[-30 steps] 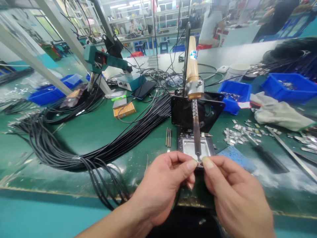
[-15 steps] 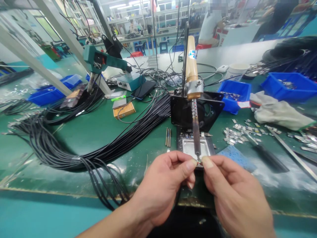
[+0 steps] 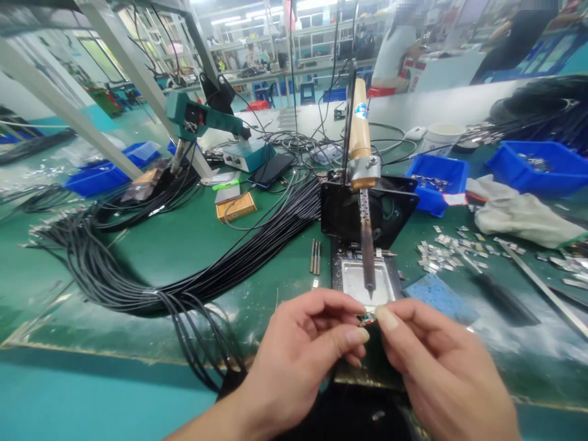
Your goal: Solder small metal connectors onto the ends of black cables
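A: Where is the small part (image 3: 368, 317), please?

B: It is between the two hands, close to the front edge of the bench (image 3: 151, 260), just below the tip of the soldering iron (image 3: 360, 131). It shows some red and green, but it is too small for me to describe well.

A: How are the fingers?

B: The fingers of the right hand (image 3: 443, 361) are closed, thumb against forefinger, and they grip the small part. On the left hand (image 3: 301, 349), thumb and forefinger are a little apart, with the small part at their tips. Whether they grip it, I cannot tell.

A: And the soldering iron?

B: It points downward, its wooden handle in a metal clamp. The tip is above the silver tray (image 3: 349, 285) and does not touch the small part. Behind it stands the black fan (image 3: 337, 214).

A: What lies toward the left edge of the bench?

B: A thick bundle of black cables (image 3: 248, 251) curves there from beside the fan, and some ends come over the front edge.

A: On the other side?

B: The blue sponge (image 3: 436, 295) lies just beside the tray. Behind the sponge are many metal pieces (image 3: 436, 254), and farther toward the right edge there is the pale glove (image 3: 528, 217).
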### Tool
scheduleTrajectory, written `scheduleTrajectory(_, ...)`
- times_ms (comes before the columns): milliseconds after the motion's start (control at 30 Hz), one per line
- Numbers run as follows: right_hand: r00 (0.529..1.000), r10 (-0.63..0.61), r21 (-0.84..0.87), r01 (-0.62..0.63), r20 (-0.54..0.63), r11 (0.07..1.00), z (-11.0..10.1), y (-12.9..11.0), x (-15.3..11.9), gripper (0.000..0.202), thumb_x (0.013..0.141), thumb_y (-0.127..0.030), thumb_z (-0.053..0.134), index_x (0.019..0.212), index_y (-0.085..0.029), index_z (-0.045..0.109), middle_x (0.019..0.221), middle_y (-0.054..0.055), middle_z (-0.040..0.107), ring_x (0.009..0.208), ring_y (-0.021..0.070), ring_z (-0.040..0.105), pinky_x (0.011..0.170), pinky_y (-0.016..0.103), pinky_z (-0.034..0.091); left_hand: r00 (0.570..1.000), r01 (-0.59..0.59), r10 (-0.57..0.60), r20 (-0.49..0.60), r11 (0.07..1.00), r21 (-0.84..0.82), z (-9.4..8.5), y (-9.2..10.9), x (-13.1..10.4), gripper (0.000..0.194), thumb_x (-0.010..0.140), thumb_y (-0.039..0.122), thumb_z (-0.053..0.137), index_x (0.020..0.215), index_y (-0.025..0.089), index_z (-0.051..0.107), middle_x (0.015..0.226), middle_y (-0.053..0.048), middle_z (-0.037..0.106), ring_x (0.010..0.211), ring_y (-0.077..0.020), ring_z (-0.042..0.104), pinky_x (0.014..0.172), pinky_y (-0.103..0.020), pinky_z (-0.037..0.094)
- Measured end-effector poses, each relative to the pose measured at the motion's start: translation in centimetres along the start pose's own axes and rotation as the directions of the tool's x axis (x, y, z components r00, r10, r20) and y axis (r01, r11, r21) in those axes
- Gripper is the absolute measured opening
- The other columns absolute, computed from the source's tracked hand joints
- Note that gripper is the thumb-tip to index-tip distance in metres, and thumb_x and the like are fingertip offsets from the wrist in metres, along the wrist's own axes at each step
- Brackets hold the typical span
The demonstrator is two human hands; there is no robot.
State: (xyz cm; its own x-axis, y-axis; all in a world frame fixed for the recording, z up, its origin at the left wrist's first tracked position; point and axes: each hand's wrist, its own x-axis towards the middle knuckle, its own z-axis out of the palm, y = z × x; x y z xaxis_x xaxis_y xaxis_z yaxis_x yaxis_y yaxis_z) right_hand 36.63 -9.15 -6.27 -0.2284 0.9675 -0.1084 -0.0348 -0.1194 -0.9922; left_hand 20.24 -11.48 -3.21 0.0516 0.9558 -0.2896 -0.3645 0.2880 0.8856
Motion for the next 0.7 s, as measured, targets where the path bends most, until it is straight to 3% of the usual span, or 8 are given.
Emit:
scheduleTrajectory(267,1.0,0.009,0.032,-0.009,0.002,0.999,-0.2,0.1,-0.23,0.027,0.091,-0.047,0.071,0.084,-0.022,0.075,0.055,-0.002,0.053,0.047,0.0085,0.045,0.043,0.016,0.041,0.999,-0.02,0.017,0.032,0.996,0.081,0.36,0.35,-0.22,0.012,0.088,0.02,0.078,0.098,0.015,0.078,0.073,-0.001,0.068,0.064,-0.0105,0.064,0.065,-0.022,0.056)
scheduleTrajectory(500,1.0,0.015,0.039,-0.016,0.008,0.999,-0.28,0.31,-0.07,0.025,0.092,-0.047,0.07,0.086,-0.022,0.076,0.056,-0.002,0.054,0.049,0.0084,0.046,0.043,0.015,0.041,0.999,0.052,-0.052,0.014,0.999,-0.009,0.43,0.27,0.05,0.018,0.082,0.02,0.083,0.088,0.012,0.068,0.067,-0.004,0.07,0.059,-0.0124,0.065,0.061,-0.024,0.056)
scheduleTrajectory(700,0.999,0.033,0.068,-0.032,-0.017,0.997,-0.14,0.5,-0.26,0.025,0.09,-0.047,0.072,0.085,-0.022,0.074,0.056,-0.002,0.053,0.049,0.0092,0.048,0.044,0.016,0.042,0.979,0.204,-0.201,0.044,0.976,-0.076,0.22,0.49,0.17,0.026,0.083,0.028,0.082,0.095,0.012,0.066,0.073,-0.003,0.068,0.057,-0.0113,0.061,0.055,-0.023,0.053)
